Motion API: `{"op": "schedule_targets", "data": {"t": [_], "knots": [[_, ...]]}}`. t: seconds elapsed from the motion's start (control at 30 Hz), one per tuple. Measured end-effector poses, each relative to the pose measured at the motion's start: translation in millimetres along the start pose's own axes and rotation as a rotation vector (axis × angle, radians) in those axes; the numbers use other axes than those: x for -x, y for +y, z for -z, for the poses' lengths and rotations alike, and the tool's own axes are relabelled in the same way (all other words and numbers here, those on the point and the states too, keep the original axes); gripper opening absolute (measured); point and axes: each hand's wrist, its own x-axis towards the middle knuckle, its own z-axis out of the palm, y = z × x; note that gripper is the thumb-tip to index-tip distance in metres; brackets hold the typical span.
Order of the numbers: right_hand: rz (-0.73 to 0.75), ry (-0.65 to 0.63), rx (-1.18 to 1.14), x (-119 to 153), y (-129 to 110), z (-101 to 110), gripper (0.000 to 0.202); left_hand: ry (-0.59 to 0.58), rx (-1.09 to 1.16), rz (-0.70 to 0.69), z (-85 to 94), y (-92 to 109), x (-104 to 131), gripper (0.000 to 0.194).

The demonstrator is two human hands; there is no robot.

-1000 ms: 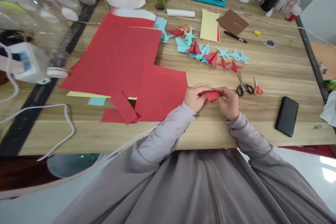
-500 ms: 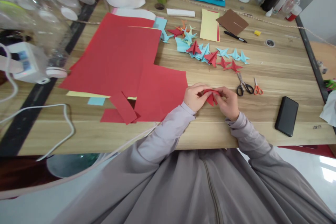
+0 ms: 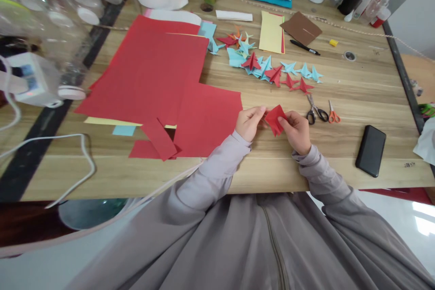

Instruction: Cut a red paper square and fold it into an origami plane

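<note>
A small folded piece of red paper (image 3: 274, 120) is pinched at its right side between the thumb and fingers of my right hand (image 3: 297, 131). It is held just above the table, with one point upward and creased flaps at the lower edge. My left hand (image 3: 249, 122) is at the paper's left side, thumb and fingers stretched toward it and apart; a narrow gap shows between thumb tip and paper. Beyond my hands lie folded red paper cranes (image 3: 303, 85) and light blue ones (image 3: 305, 71). Black-handled scissors (image 3: 316, 111) and orange-handled scissors (image 3: 333, 113) lie right of my right hand.
Large red sheets (image 3: 152, 72) cover the left of the table, with red strips (image 3: 159, 139) at their lower edge. A black phone-like slab (image 3: 371, 150) lies at right. Yellow paper (image 3: 271, 31), a brown sheet (image 3: 301, 28) and a pen (image 3: 305, 47) lie farther back.
Both hands were pinching the red paper together. My left hand has moved slightly left off it, and the paper is now turned with a broad face showing in my right hand.
</note>
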Motion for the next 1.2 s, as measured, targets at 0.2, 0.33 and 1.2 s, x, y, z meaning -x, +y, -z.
{"op": "schedule_targets", "data": {"t": [0.2,0.33,1.2], "knots": [[-0.056,0.053,-0.127,-5.2,-1.9,0.5,0.018,-0.058,0.217,0.226,-2.1,0.2,-1.6,0.045],[-0.117,0.037,-0.174,-7.2,-2.3,1.9,0.025,-0.072,0.201,0.237,-5.2,2.2,1.3,0.047],[-0.104,-0.060,-0.176,-5.5,0.1,0.5,0.030,-0.035,-0.013,0.042,-6.4,-0.6,1.3,0.040]]}}
